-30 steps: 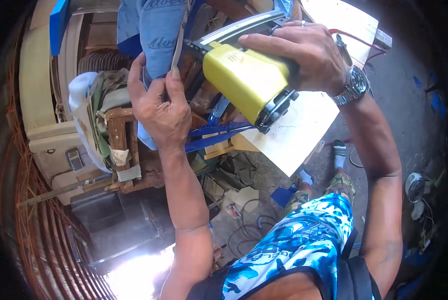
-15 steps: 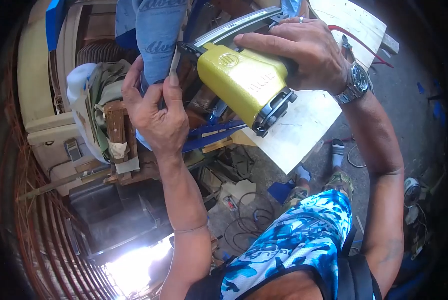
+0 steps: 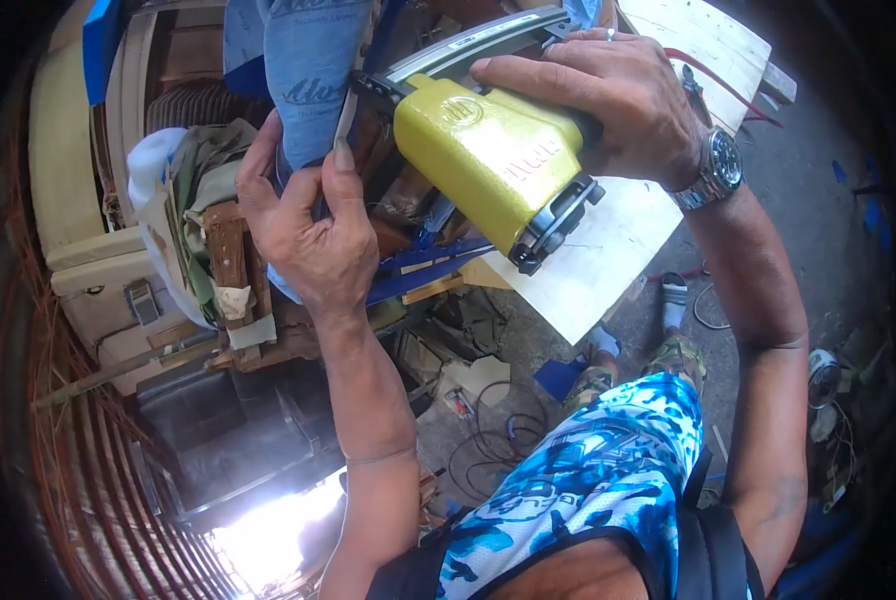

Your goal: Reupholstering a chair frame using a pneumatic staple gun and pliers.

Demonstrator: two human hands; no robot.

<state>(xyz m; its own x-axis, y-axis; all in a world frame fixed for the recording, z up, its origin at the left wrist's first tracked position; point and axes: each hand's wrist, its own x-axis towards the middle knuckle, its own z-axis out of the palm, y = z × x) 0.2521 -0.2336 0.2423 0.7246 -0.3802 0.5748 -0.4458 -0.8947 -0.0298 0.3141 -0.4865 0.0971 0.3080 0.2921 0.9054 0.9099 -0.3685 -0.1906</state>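
My right hand (image 3: 623,105) grips a yellow pneumatic staple gun (image 3: 478,150) with a long silver magazine, fingers wrapped round its handle. Its black nose meets the edge of a blue printed fabric (image 3: 313,85). Close by that nose, my left hand (image 3: 318,220) pinches the fabric's edge between thumb and fingers, along with a thin pale strip (image 3: 348,118) that runs up it. The left fingertips behind the fabric are partly hidden. Whether the nose presses on the strip or just touches beside it, I cannot tell.
A pale board (image 3: 588,260) lies below the staple gun. A red hose (image 3: 708,72) curves near a second white board (image 3: 693,50). Bundled green cloth (image 3: 218,170) and a wooden block (image 3: 230,250) sit left of my hand. A dark hose (image 3: 483,440) coils on the floor.
Little differs. The staple gun's rear has shifted slightly right and its nose remains at the fabric edge. The left hand keeps its pinch, with only a slight shift.
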